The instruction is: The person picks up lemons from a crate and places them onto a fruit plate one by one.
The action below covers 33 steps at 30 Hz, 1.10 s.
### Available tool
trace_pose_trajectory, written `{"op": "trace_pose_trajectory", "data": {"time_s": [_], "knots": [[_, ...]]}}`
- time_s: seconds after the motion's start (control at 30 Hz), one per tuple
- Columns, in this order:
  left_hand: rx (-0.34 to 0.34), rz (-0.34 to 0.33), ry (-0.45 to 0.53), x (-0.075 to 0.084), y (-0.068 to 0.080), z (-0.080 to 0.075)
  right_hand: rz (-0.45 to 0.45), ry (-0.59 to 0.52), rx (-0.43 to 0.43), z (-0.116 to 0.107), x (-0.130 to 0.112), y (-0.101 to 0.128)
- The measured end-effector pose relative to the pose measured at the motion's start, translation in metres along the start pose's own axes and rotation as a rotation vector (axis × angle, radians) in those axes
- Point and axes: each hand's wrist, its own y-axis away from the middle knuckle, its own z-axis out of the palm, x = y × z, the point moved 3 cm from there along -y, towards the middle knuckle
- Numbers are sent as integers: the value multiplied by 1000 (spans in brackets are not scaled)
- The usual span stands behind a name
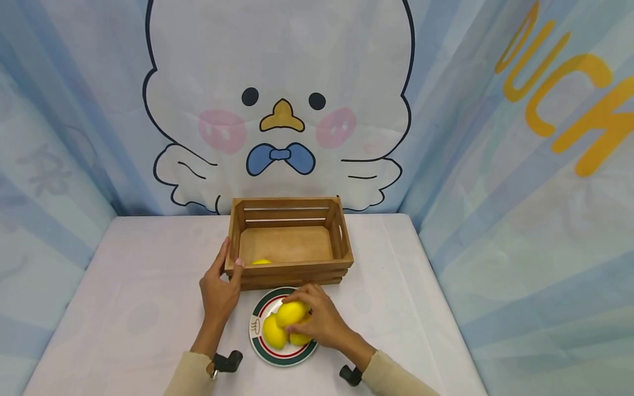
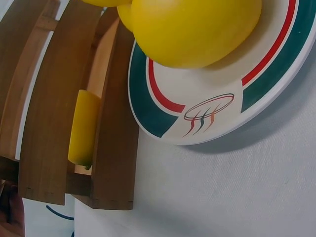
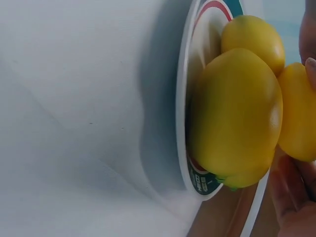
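Observation:
My left hand [image 1: 219,294] grips the front left corner of a slatted wooden crate [image 1: 287,269], thumb on the front rim. Inside the crate, behind its front wall, a yellow lemon [image 1: 261,262] partly shows; through the slats of the left wrist view that lemon [image 2: 85,129] appears too. Just in front of the crate is a white plate [image 1: 283,361] with green and red bands. Several lemons are piled on it, one lemon [image 1: 274,332] at its left. My right hand [image 1: 322,319] pinches the top lemon [image 1: 291,313] between thumb and fingers. That lemon [image 3: 297,113] touches others in the right wrist view.
A white cloth [image 1: 148,297] covers the table. Behind the crate hangs a curtain [image 1: 282,60] printed with a cartoon duck, and more curtain [image 1: 535,231] encloses the sides. Each wrist wears a black camera mount, the left mount [image 1: 228,362] beside the plate.

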Motion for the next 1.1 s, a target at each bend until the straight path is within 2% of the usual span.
{"op": "trace_pose_trajectory", "data": {"time_s": [0.53,0.93,1.1], "knots": [[-2,-7,-6,2,3,-1,-67,101,15,10,2,6],[2,1,-10,3,4,-2,-75,171,32,10,1,7],[0,-3,-18,2,4,-1,-59,153,29,10,0,9]]}}
